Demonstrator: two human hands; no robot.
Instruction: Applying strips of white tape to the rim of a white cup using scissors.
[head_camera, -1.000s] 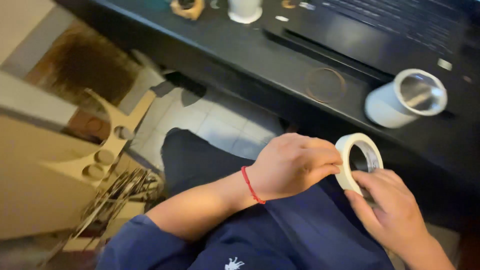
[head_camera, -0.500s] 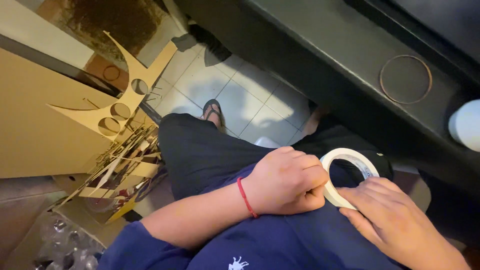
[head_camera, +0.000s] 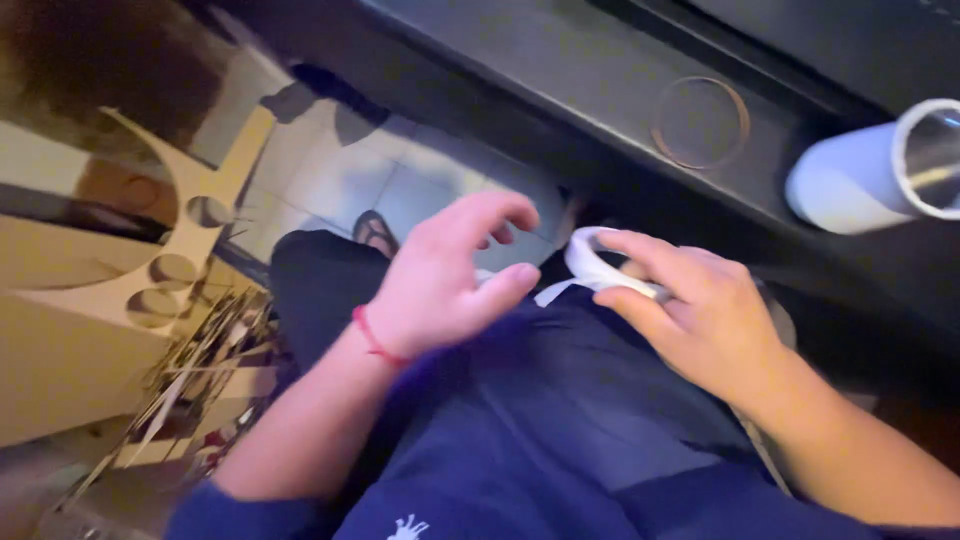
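Over the lap, just below the edge of the dark desk (head_camera: 600, 90), a white roll of tape (head_camera: 600, 268) is sitting under the right hand (head_camera: 700, 320). That hand is wrapping its fingers (head_camera: 660, 250) across the top of the roll, apparently pressing it against the navy shirt (head_camera: 540, 420) to keep it steady, so it is grasping the tape loosely rather than clenching. To the left, the left hand (head_camera: 440, 285), wearing a red string bracelet (head_camera: 375, 340), is hovering with its fingers spread and curled, holding nothing, its thumb lying near the roll; whether it is touching a loose tape end is too blurred to tell. Farther out, a white cylindrical cup (head_camera: 880, 165) is lying on the desk beside a thin ring (head_camera: 700, 122), and cut cardboard shapes (head_camera: 150, 280) are standing on the tiled floor (head_camera: 390, 190).
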